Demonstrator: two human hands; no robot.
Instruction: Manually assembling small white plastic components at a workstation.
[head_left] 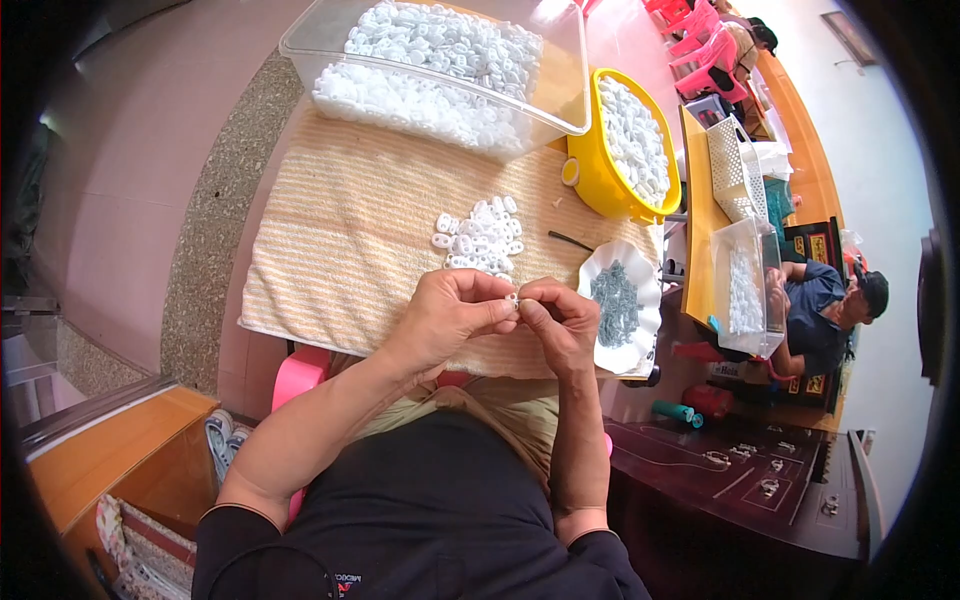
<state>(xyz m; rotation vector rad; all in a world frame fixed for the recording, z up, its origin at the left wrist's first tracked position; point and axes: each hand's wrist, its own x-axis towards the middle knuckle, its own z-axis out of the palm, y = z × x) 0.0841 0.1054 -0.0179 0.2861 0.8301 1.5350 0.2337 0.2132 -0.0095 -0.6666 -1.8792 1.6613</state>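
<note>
My left hand (450, 312) and my right hand (563, 322) meet over the near part of the towel-covered table. Between their fingertips is a small white plastic piece (513, 298), pinched from both sides and mostly hidden by the fingers. Just beyond the hands lies a loose pile of white oval plastic pieces with holes (482, 235). To the right of my right hand stands a white wavy-rimmed dish (648, 288) with many small grey-green parts (616, 303) in it. A thin dark stick (570, 240) rests on the towel near the dish.
A clear plastic bin (560, 95) full of white pieces stands at the far edge of the striped towel (330, 230). Beside it is a yellow tub (597, 150), also filled. On the right, another person (822, 310) sits by a clear box (738, 335). Pink chairs (710, 60) stand farther back.
</note>
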